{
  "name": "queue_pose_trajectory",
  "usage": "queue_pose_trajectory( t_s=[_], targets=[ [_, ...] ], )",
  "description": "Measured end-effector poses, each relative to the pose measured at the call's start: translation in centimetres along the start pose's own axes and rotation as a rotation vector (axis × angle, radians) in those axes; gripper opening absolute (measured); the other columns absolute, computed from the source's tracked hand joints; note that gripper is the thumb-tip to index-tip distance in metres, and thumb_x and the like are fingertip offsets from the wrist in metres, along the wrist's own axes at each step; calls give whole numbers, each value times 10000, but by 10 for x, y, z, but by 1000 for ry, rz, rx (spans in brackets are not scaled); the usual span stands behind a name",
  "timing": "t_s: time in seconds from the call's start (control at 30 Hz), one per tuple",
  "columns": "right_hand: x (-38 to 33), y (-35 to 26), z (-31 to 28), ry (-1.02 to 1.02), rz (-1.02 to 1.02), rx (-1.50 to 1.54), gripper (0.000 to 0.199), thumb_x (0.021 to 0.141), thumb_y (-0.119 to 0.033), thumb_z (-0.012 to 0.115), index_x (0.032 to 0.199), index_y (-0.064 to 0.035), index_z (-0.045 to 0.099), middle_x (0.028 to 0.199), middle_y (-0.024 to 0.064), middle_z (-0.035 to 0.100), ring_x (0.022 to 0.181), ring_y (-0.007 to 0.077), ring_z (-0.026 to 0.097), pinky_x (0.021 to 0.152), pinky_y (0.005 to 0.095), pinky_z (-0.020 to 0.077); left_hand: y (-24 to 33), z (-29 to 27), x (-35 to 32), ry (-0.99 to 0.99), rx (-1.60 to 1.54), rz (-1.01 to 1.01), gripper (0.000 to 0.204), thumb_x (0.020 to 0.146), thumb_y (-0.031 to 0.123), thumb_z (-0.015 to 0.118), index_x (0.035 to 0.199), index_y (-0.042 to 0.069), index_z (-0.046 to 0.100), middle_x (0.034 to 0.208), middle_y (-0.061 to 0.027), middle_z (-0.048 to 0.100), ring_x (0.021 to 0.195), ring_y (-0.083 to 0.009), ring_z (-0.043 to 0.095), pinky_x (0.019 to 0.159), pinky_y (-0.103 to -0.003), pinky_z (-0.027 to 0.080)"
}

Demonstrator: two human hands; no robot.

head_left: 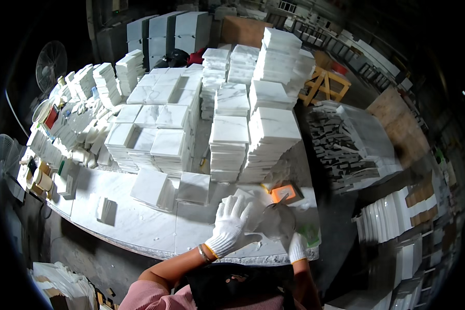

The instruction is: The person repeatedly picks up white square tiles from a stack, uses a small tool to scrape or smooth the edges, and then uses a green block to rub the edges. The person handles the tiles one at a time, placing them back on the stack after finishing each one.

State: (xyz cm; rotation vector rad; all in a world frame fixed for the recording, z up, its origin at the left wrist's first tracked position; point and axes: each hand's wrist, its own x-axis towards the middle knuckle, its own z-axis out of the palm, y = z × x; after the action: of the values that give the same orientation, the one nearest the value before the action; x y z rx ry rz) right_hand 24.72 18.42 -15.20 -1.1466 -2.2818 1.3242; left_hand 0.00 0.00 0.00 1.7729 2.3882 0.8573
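Note:
My left hand [231, 223], in a white knitted glove, is held with its fingers stretched out and the thumb apart. Just right of it is a grey rounded object [277, 223], blurred, whose kind I cannot make out. At that object's lower right edge is my right hand [297, 247], also gloved in white; it appears to grip the edge, its fingers mostly hidden. Beyond the grey object lies an orange block-like item [283, 194] on the marble-topped table [119, 194]. A pale slab [248, 196] lies partly behind my left hand.
Tall stacks of white marble tiles [230, 129] stand across the far side of the table. Nearer are leaning tiles [150, 188] and a single square tile [194, 187]. Small tile pieces [104, 209] stand at left. A green item [310, 234] lies at the right corner.

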Motion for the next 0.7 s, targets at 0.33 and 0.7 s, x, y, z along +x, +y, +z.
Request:
queue_pose_trajectory(
  t_s=[0.33, 0.7],
  targets=[
    [-1, -58, -30, 106, -7, -693, 491, 838, -261, 689, 1270, -36, 619, 1081, 205, 698, 928, 360, 691, 845, 435, 550, -6, 13, 9, 224, -32, 15, 819, 634, 325, 823, 1350, 103, 495, 1390, -243, 442, 1146, -405, 518, 950, -541, 422],
    [10, -253, 3, 185, -755, -86, 615, 847, -253, 764, 1363, -2, 541, 1298, 192, 600, 1204, 322, 584, 1011, 429, 476, 3, -19, -6, 341, -612, 23, 1017, 630, 239, 866, 1494, 48, 365, 1559, -227, 313, 1395, -374, 398, 1103, -454, 399]
  ],
)
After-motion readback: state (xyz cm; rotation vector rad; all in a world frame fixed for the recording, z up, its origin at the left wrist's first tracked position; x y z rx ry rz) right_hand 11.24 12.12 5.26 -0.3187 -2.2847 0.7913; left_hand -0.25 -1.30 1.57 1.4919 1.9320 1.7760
